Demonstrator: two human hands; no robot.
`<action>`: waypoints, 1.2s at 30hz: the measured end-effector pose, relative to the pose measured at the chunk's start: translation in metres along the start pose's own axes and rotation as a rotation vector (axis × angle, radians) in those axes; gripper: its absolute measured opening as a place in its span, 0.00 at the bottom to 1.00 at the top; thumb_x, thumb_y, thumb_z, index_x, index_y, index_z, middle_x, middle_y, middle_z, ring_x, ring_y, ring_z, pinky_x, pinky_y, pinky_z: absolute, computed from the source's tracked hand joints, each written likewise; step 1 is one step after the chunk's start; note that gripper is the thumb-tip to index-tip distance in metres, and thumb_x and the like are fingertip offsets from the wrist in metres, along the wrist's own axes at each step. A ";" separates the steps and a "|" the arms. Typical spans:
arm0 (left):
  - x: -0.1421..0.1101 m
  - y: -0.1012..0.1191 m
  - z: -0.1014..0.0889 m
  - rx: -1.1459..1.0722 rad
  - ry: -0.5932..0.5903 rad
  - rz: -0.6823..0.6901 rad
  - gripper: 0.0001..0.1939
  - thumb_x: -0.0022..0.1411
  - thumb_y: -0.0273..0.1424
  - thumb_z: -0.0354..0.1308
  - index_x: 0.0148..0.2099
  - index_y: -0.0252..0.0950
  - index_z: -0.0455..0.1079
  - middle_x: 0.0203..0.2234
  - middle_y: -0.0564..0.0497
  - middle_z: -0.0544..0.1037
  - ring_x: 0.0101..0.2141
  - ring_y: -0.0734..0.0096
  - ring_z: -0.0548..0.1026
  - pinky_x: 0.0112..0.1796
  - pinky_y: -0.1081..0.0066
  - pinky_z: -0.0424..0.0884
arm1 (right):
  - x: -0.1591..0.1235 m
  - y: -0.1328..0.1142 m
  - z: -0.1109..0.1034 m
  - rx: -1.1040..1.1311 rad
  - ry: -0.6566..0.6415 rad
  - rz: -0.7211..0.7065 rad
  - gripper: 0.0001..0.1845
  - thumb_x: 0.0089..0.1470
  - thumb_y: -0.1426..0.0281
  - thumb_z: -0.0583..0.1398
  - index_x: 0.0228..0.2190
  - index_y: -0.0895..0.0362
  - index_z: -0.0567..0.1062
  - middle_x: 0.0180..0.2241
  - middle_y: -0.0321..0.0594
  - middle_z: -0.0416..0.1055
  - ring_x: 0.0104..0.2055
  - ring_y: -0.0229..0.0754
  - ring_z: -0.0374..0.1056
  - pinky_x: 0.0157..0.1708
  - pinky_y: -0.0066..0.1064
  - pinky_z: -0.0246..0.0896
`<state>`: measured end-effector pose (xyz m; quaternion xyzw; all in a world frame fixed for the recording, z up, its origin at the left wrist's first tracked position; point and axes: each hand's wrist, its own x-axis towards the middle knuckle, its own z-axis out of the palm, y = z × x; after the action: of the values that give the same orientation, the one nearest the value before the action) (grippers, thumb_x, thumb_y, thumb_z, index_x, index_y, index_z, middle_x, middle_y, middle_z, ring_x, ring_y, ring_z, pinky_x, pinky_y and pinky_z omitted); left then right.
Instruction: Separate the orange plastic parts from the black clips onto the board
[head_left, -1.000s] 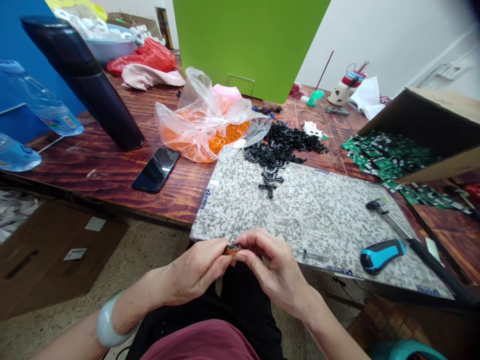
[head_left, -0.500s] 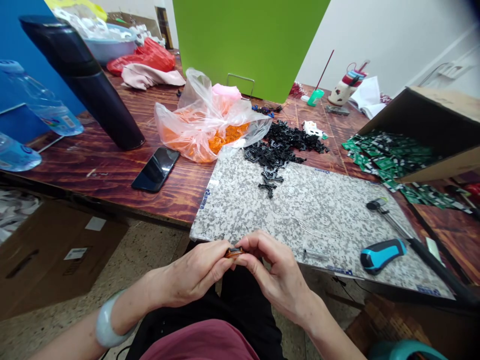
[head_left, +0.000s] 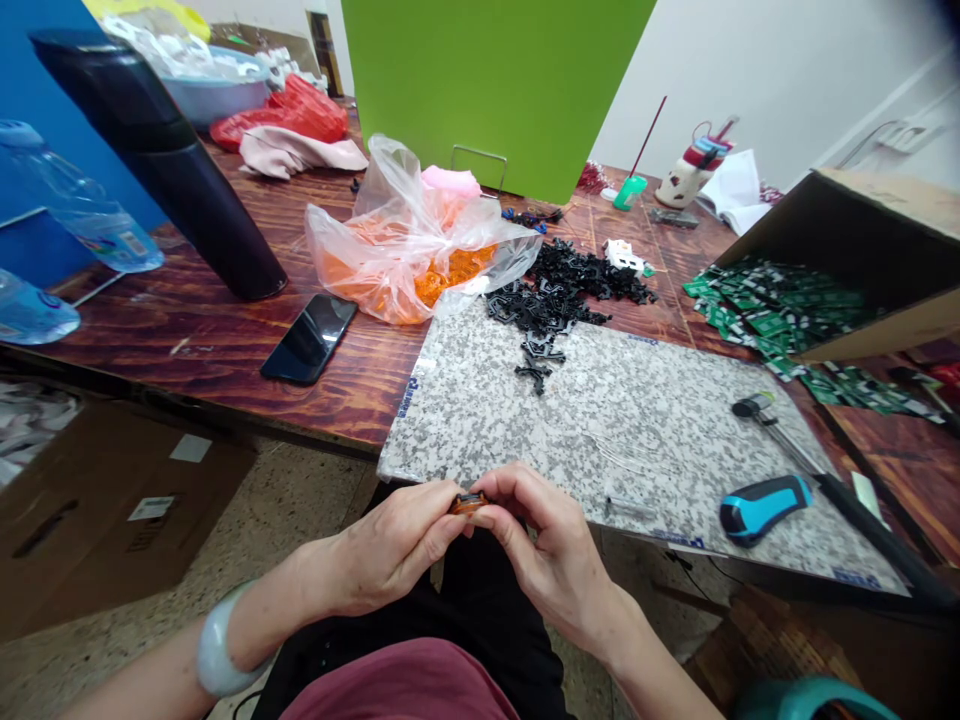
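A small orange-brown part with dark edges [head_left: 469, 505] is pinched between the fingertips of my left hand [head_left: 390, 548] and my right hand [head_left: 544, 550]. Its exact shape is mostly hidden by my fingers. My hands are over my lap, just off the front edge of a speckled granite slab [head_left: 480, 430]. On the slab's far end lies a heap of black plastic pieces [head_left: 551, 305]. A tool with a blue and black handle [head_left: 757, 508] rests at the slab's right side.
A plastic bag of orange parts [head_left: 397, 260] and a black phone [head_left: 309, 338] lie on the wooden table [head_left: 187, 340]. A tall black flask [head_left: 161, 165] stands at left. Green strips of circuit boards [head_left: 772, 315] spill from a tilted cardboard box [head_left: 847, 255].
My hands have shifted the small part slightly lower and to the right. The view has also moved a little.
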<state>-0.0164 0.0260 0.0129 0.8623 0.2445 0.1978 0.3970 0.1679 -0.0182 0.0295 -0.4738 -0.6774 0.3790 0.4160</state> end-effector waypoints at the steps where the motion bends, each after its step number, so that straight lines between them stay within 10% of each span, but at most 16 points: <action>1: 0.000 0.000 0.000 0.005 0.010 0.019 0.14 0.70 0.29 0.37 0.37 0.34 0.62 0.27 0.51 0.69 0.27 0.71 0.67 0.30 0.74 0.65 | 0.000 0.000 0.000 0.006 -0.002 -0.001 0.04 0.60 0.73 0.54 0.36 0.57 0.69 0.31 0.37 0.68 0.32 0.36 0.65 0.32 0.26 0.60; 10: 0.005 -0.001 -0.004 -0.038 -0.006 0.004 0.12 0.68 0.27 0.40 0.34 0.34 0.62 0.24 0.53 0.68 0.25 0.73 0.66 0.28 0.75 0.64 | 0.000 0.008 0.000 -0.034 0.038 -0.035 0.04 0.59 0.73 0.55 0.36 0.55 0.70 0.31 0.37 0.69 0.32 0.35 0.65 0.32 0.25 0.60; 16: 0.005 -0.007 -0.007 -0.095 0.016 -0.054 0.14 0.66 0.29 0.48 0.54 0.35 0.60 0.42 0.47 0.74 0.40 0.68 0.73 0.41 0.73 0.67 | -0.001 0.016 -0.007 -0.081 0.099 -0.093 0.05 0.58 0.72 0.57 0.38 0.55 0.71 0.34 0.39 0.71 0.36 0.38 0.67 0.34 0.28 0.61; 36: 0.005 -0.020 0.001 0.087 0.096 0.181 0.13 0.70 0.29 0.42 0.49 0.32 0.65 0.31 0.48 0.73 0.32 0.70 0.70 0.34 0.74 0.67 | -0.009 0.022 -0.004 -0.016 0.080 -0.052 0.09 0.55 0.71 0.60 0.40 0.55 0.71 0.38 0.41 0.69 0.33 0.36 0.65 0.29 0.27 0.63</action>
<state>-0.0171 0.0394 -0.0023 0.8867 0.1927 0.2630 0.3278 0.1808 -0.0201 0.0092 -0.4742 -0.6753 0.3433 0.4486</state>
